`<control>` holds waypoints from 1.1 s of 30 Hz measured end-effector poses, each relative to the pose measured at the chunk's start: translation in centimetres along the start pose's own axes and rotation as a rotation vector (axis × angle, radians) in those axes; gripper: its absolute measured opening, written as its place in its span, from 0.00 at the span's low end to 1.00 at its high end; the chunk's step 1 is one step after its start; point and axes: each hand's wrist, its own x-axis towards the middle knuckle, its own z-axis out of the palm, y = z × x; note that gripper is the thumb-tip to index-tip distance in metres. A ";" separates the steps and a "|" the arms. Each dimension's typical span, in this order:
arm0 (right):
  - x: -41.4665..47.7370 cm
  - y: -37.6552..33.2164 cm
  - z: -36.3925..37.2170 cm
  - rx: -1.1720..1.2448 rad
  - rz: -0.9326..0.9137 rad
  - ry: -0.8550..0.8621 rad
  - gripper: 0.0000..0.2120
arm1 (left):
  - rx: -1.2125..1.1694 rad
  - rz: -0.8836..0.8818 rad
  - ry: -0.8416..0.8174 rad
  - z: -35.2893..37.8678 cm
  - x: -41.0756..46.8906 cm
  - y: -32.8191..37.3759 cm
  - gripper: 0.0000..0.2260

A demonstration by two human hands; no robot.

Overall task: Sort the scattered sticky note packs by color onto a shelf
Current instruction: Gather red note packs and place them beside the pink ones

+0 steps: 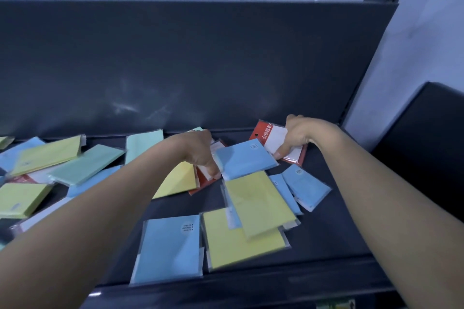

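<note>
Packs [259, 202] in blue, yellow and green lie scattered over a dark shelf [339, 233] with a dark back panel [200, 65], against a pale wall [414, 57]. The right hand [298, 134] grips a red-and-white pack [272, 137] far right; the left hand [200, 150] pinches another red pack [203, 183] mid-shelf.

Blue [247, 158], yellow [259, 202], green [85, 164] and red-white packs [276, 140] lie flat, overlapping — scattered across the dark shelf [334, 228].

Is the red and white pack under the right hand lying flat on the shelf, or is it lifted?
Cannot tell. The right hand grips the red and white pack, hiding its underside.
</note>
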 end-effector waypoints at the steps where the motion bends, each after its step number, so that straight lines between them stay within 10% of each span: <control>1: -0.1 0.0 -0.1 0.051 0.001 0.034 0.42 | -0.015 0.002 0.003 0.0 0.0 0.0 0.36; 9: -2.5 -1.1 -2.1 0.149 -0.099 0.418 0.02 | -0.027 0.025 -0.008 -0.1 -0.1 0.0 0.30; 17: -6.1 -3.2 -3.3 0.203 -0.180 0.614 0.05 | -0.180 0.041 -0.013 -0.1 0.3 -1.6 0.25; 25: -8.7 -4.2 -3.4 0.265 -0.101 0.698 0.03 | -0.430 0.141 0.361 -4.0 -1.1 -3.0 0.08; 33: -12.5 -7.1 -2.4 0.335 0.034 0.808 0.07 | -0.676 0.519 0.645 -5.1 -4.7 -4.6 0.12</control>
